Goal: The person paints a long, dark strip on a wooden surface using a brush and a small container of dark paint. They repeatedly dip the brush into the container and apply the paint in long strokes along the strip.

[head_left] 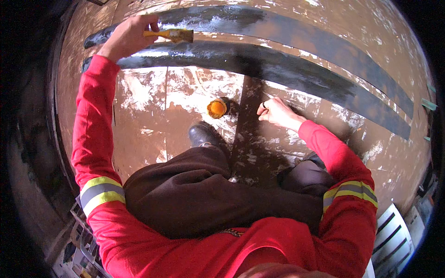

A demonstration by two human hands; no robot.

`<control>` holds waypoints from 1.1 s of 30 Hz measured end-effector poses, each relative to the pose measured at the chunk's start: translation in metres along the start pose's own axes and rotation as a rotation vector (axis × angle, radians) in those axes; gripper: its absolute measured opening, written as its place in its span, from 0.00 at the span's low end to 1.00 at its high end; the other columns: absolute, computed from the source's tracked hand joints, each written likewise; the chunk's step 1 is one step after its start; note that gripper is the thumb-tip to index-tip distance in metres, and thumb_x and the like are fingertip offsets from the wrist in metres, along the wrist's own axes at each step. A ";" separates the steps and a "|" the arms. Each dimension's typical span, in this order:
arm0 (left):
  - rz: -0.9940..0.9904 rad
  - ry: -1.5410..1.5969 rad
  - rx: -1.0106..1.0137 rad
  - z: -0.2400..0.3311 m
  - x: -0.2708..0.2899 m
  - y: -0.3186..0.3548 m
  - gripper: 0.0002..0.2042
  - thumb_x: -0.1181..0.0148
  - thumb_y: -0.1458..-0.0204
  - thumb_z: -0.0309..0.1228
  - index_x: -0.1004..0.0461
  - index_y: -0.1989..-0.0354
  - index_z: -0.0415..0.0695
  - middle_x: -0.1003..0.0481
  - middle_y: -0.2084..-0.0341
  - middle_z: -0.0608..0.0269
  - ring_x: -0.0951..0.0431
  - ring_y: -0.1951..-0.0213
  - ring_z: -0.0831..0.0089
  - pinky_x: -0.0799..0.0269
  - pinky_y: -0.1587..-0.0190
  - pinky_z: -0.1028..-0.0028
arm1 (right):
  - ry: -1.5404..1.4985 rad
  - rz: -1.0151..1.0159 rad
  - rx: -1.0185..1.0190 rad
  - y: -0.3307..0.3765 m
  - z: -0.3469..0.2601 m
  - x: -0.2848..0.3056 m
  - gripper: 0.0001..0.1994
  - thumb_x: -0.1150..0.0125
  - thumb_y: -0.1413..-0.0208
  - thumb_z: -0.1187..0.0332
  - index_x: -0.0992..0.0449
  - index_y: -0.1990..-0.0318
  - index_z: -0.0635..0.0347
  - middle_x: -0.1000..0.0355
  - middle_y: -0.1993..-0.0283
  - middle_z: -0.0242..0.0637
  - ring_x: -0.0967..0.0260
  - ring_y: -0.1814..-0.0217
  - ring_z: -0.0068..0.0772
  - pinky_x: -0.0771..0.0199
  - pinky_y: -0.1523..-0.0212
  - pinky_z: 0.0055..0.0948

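Note:
My left hand (131, 38) grips the yellow handle of a paintbrush (178, 34), its bristle end pointing right. The brush is over the left part of two long, dark, curved-looking strips, the far strip (222, 18) and the near strip (204, 53). Both look dark and glossy toward the left and duller grey toward the right. My right hand (279, 113) is closed, fingers curled, on the near side of the strips, with a dark band on one finger. Between my hands stands a small cup (217, 109) with an orange-yellow inside. Whether the bristles touch a strip I cannot tell.
The brown panelled surface (139, 134) beneath is streaked with white marks. My dark boot (204, 134) rests close to the cup. A white slatted piece (394, 238) lies at the lower right, and assorted clutter (85, 245) at the lower left.

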State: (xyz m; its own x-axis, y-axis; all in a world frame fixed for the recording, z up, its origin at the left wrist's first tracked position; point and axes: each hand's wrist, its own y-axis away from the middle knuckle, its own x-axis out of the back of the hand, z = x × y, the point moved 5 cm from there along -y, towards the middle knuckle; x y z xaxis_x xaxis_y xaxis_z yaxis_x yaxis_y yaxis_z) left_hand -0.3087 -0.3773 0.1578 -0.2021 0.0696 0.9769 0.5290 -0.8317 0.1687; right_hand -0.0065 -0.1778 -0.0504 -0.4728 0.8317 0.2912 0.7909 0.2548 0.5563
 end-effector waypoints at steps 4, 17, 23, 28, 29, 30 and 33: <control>-0.053 -0.118 -0.035 0.004 -0.006 0.036 0.07 0.38 0.55 0.28 0.29 0.69 0.42 0.26 0.78 0.56 0.23 0.74 0.61 0.31 0.72 0.66 | 0.191 -0.018 0.257 -0.013 -0.006 -0.025 0.13 0.37 0.54 0.70 0.23 0.60 0.65 0.25 0.68 0.48 0.26 0.65 0.42 0.28 0.58 0.36; -0.220 -0.151 -0.349 0.141 -0.070 0.092 0.11 0.46 0.56 0.25 0.25 0.63 0.48 0.29 0.86 0.60 0.24 0.79 0.64 0.29 0.78 0.67 | 0.335 0.528 0.312 -0.042 -0.044 -0.066 0.34 0.27 0.69 0.56 0.29 0.52 0.65 0.43 0.40 0.49 0.55 0.32 0.52 0.55 0.34 0.46; -0.307 -0.228 -0.421 0.169 -0.123 0.101 0.09 0.47 0.53 0.27 0.28 0.62 0.45 0.29 0.79 0.59 0.24 0.78 0.67 0.29 0.80 0.68 | 0.294 0.686 0.428 -0.055 -0.048 -0.086 0.35 0.30 0.67 0.50 0.28 0.49 0.56 0.39 0.43 0.49 0.54 0.34 0.51 0.55 0.36 0.50; -0.213 -0.239 -0.400 0.174 -0.153 0.098 0.06 0.46 0.54 0.27 0.31 0.66 0.43 0.28 0.80 0.58 0.24 0.78 0.65 0.29 0.79 0.68 | 0.290 0.720 0.444 -0.060 -0.039 -0.088 0.33 0.27 0.72 0.54 0.27 0.52 0.53 0.39 0.44 0.47 0.52 0.35 0.52 0.53 0.37 0.50; -0.186 -0.233 -0.403 0.171 -0.160 0.099 0.06 0.46 0.54 0.27 0.31 0.66 0.43 0.28 0.80 0.58 0.24 0.78 0.65 0.29 0.79 0.67 | 0.284 0.729 0.441 -0.061 -0.040 -0.087 0.34 0.26 0.73 0.55 0.27 0.52 0.51 0.39 0.44 0.47 0.51 0.36 0.53 0.52 0.37 0.50; -0.216 -0.181 -0.405 0.171 -0.159 0.098 0.07 0.46 0.54 0.26 0.31 0.66 0.43 0.29 0.81 0.59 0.24 0.78 0.64 0.28 0.78 0.68 | 0.298 0.713 0.439 -0.063 -0.040 -0.087 0.33 0.26 0.74 0.56 0.27 0.53 0.50 0.41 0.43 0.46 0.52 0.35 0.52 0.53 0.37 0.50; -0.181 -0.150 -0.384 0.170 -0.176 0.094 0.08 0.45 0.55 0.26 0.31 0.65 0.44 0.29 0.82 0.59 0.24 0.79 0.64 0.29 0.79 0.66 | 0.311 0.697 0.442 -0.063 -0.042 -0.087 0.30 0.27 0.75 0.56 0.25 0.58 0.54 0.40 0.42 0.42 0.53 0.34 0.49 0.54 0.35 0.47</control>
State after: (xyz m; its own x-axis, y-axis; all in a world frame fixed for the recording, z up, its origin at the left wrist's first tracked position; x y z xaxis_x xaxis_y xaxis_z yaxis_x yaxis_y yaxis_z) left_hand -0.0835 -0.3746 0.0244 -0.1264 0.2882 0.9492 0.1465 -0.9410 0.3052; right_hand -0.0312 -0.2867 -0.0778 0.1398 0.7132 0.6869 0.9864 -0.0394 -0.1599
